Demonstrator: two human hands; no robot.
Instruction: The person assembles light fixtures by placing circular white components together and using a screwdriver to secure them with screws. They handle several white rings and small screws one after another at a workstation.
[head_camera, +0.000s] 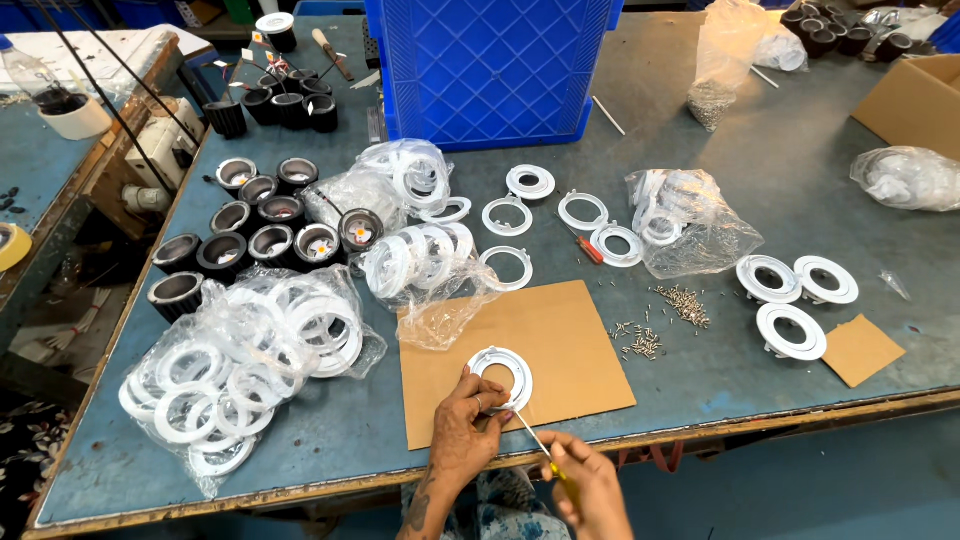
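One white ring (501, 375) lies flat on the cardboard sheet (560, 350) near the surface's front edge. My left hand (470, 425) pins its rim, fingers narrow, pressed on it. My right hand (590, 485) is wrapped tight round a yellow-handled screwdriver (540, 450), tip at the ring's edge. Risk: tip could skid off & jab my left fingers, since they sit right beside it. Ring may also slide on the cardboard w/ only light pressure on it.

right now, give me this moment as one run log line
left hand steadies white ring on cardboard sheet | right hand holds screwdriver, tip at ring
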